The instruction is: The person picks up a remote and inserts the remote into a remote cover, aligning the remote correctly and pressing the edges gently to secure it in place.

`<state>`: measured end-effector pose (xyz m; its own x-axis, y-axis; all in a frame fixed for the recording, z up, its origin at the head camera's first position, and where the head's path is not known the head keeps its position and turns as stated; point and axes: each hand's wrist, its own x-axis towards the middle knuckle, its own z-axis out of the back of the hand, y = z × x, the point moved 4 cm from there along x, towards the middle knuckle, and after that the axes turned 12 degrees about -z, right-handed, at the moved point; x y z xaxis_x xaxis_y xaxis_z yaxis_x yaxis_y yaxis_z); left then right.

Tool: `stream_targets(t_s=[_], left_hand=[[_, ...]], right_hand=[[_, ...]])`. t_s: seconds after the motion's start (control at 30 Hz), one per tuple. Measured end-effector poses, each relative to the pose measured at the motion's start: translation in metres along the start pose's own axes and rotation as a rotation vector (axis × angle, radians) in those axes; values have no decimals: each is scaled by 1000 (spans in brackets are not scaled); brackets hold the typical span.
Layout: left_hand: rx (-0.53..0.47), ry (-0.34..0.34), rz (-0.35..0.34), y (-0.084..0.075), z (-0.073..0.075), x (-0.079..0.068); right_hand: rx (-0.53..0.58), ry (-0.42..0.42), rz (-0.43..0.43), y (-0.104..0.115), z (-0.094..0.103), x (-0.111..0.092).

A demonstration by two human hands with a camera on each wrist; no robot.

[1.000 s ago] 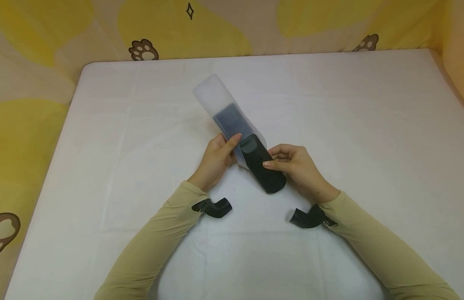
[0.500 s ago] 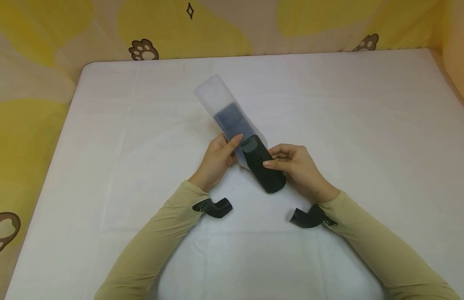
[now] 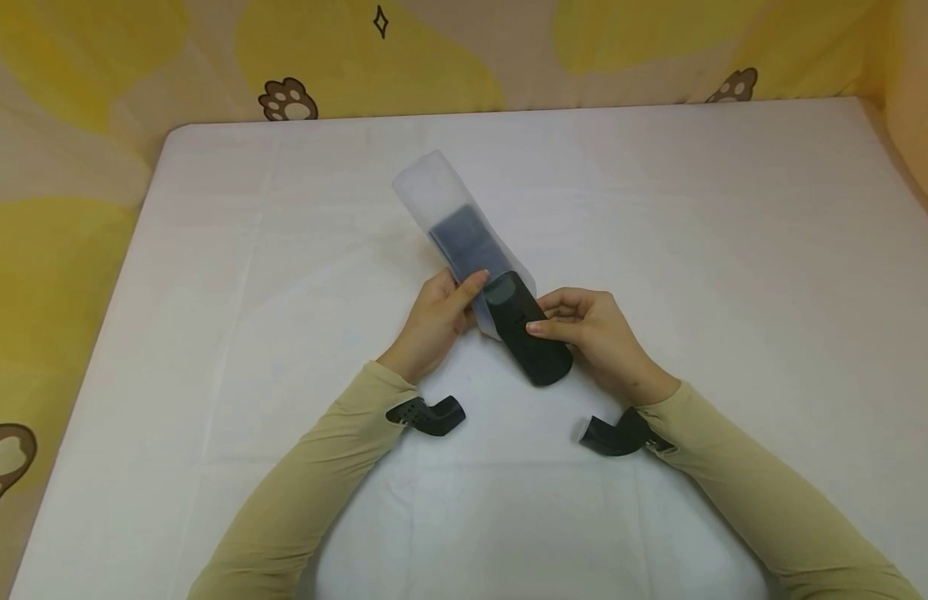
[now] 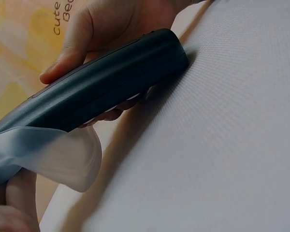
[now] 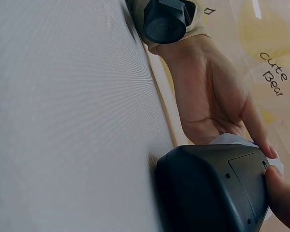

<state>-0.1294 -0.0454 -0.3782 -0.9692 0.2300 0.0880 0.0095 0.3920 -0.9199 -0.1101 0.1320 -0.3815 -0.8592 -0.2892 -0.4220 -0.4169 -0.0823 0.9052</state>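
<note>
A black remote control [image 3: 527, 342] lies slantwise between the two hands, with a battery cover [image 5: 244, 181] showing on its back. Its far part sits inside a translucent plastic sleeve [image 3: 429, 183] and shows dark through it, while the near part sticks out of the sleeve's mouth [image 4: 70, 157]. My left hand [image 3: 433, 317] holds the sleeve near that mouth, thumb on top and fingers beneath. On the other side my right hand [image 3: 594, 329] pinches the bare part of the remote, thumb on top; its other fingers are mostly hidden behind it.
A white cloth-covered table [image 3: 696, 250] lies under the hands. Black wrist cameras [image 3: 433, 415] are strapped over the sleeves of both arms. Yellow and beige printed fabric [image 3: 358, 67] hangs behind the table and along its sides.
The sleeve's far end has swung slightly to the right, along with the left hand. The right hand's grip on the remote looks the same.
</note>
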Motion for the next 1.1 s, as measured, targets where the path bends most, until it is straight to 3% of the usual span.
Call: stream_targets(t_s=[0.37, 1.1], left_hand=[[-43, 31, 24, 1, -1, -1], [-8, 44, 50, 3, -3, -2]], right_hand=[[11, 4, 1, 0, 0, 0], [61, 15, -18, -1, -1, -1]])
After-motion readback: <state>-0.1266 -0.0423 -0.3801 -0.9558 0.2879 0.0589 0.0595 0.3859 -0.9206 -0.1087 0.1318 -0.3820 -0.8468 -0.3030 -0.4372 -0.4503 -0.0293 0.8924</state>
